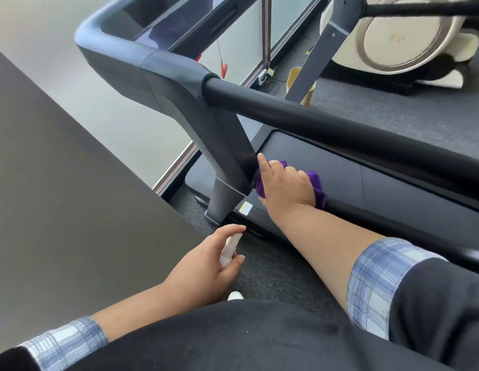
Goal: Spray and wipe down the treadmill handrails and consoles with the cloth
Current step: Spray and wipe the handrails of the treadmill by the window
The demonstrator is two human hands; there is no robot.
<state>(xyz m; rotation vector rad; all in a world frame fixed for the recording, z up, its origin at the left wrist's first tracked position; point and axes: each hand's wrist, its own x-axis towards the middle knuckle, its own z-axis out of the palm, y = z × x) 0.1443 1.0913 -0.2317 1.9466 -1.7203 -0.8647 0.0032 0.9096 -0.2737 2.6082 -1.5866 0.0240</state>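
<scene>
right hand [286,187] presses plush purple cloth [314,180] onto smooth round handrail [367,212].

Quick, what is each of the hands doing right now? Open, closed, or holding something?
Left hand: closed around the white spray bottle.
Right hand: grips the purple cloth against the lower handrail, index finger extended.

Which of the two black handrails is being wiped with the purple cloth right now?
The lower handrail, nearer the person: the right hand presses the purple cloth onto it. The upper handrail runs untouched above.
</scene>
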